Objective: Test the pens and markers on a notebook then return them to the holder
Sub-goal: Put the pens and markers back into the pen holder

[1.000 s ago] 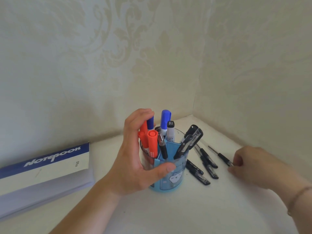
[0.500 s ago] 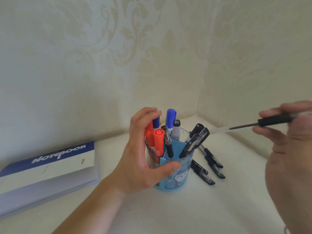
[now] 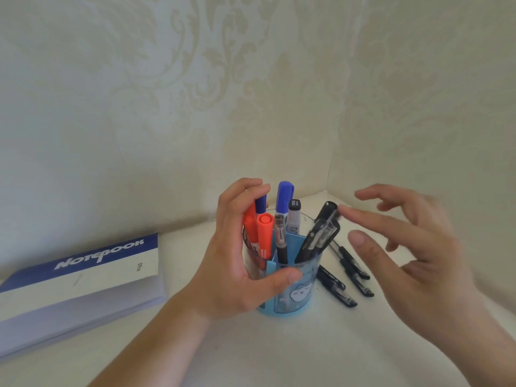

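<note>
Left hand (image 3: 237,263) wraps the holder (image 3: 290,286), steadying it (table centre); right hand (image 3: 413,247), fingers spread and empty, hovers at its 3 o'clock; loose pens (image 3: 346,277) lie between, awaiting return.

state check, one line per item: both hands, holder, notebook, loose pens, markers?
left hand: grips the holder, thumb on its front
right hand: open, blurred, holds nothing, beside the holder
holder: upright on the table, full
notebook: closed, flat, left of the holder
loose pens: lying on the table, right of the holder
red markers: capped, standing in the holder
blue marker: capped, standing in the holder
</note>
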A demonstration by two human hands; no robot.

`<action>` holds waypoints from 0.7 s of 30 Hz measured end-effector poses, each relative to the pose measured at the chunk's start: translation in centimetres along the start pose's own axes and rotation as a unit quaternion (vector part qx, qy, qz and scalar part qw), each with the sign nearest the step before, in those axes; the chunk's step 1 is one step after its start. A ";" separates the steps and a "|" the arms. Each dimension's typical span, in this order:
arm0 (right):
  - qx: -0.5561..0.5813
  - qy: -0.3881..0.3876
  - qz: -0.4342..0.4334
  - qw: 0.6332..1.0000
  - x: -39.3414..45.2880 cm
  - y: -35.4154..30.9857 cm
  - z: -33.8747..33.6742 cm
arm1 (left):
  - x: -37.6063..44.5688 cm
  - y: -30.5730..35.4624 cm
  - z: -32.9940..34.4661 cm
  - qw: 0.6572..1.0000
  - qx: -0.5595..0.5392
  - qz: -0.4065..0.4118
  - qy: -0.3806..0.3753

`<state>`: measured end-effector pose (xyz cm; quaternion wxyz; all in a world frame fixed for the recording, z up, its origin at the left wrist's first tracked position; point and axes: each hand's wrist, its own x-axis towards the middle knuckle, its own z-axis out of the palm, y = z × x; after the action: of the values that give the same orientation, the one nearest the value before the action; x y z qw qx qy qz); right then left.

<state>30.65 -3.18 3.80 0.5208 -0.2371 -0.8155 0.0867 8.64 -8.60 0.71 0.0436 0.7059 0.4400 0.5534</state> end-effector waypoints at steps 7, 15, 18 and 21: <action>-0.138 -0.185 0.275 0.933 0.4 4.0 -1.7 | 0.0 -0.2 0.1 1.000 -0.002 -0.005 -0.003; -0.278 -0.376 0.322 0.823 -0.7 5.8 -0.7 | -0.2 0.3 0.5 0.997 -0.037 -0.053 0.032; -0.210 -0.186 0.312 0.908 0.4 5.0 -2.5 | -0.3 0.7 0.7 0.992 -0.057 -0.097 0.059; 0.079 0.098 0.228 0.966 1.6 4.1 -3.1 | -0.1 1.2 1.2 0.984 -0.094 -0.123 0.085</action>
<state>34.03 0.83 4.88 0.5820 -0.3819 -0.6754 0.2435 10.29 -8.83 0.81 0.1405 0.5895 0.4714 0.6406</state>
